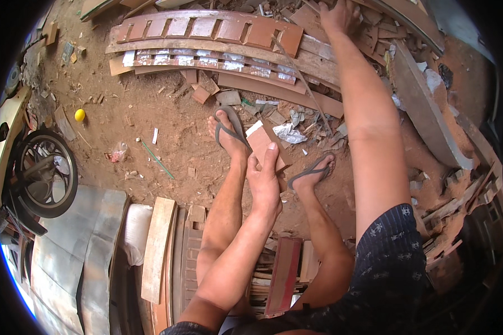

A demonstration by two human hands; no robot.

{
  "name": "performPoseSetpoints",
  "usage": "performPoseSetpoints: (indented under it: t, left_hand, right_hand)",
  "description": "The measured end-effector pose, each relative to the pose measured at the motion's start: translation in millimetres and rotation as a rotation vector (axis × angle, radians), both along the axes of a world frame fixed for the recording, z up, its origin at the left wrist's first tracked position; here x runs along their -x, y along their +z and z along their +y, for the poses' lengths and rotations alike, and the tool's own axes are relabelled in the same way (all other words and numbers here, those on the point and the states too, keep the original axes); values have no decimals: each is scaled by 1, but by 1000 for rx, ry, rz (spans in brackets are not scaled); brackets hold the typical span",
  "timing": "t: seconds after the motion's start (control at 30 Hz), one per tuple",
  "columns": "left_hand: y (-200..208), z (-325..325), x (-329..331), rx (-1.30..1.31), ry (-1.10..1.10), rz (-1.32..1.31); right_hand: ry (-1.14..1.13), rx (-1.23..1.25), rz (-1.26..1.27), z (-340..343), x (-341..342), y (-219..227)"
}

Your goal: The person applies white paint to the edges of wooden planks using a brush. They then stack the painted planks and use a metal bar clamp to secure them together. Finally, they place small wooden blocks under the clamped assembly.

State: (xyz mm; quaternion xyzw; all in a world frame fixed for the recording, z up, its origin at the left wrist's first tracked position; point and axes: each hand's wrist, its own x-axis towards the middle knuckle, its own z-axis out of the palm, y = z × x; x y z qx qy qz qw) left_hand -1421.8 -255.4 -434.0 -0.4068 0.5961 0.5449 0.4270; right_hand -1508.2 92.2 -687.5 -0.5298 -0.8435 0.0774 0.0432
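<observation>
My left hand (264,181) is closed around small flat wooden blocks (262,144), thumb on top. The front block is reddish brown with a pale strip at its far end. Another darker piece shows behind it. At the far right, my right hand (341,18) reaches over a heap of wood scraps (377,36), its fingers spread and touching or just above the pieces. Some of its fingertips are hidden by the hand or the picture's upper edge.
Slotted planks (207,29) lie stacked across the far side. A thick board (430,111) leans at the right. Sheet metal (75,240), a wheel (46,173) and upright planks (159,245) stand at the left. A yellow ball (80,115) lies on the dirt floor.
</observation>
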Motion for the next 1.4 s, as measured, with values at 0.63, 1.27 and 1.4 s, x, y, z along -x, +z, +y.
performPoseSetpoints:
  t: [0.63,1.27,1.4]
  left_hand:
    - [0,22,0,43,-76,-3]
    - [-12,7,-14,18,-64,-5]
    - [-8,11,-13,-43,-23,-18]
  right_hand:
    - [296,456,539,-43,-65,150]
    - [343,88,170,-6,-78,52]
    - [227,95,-239,10,-80,44]
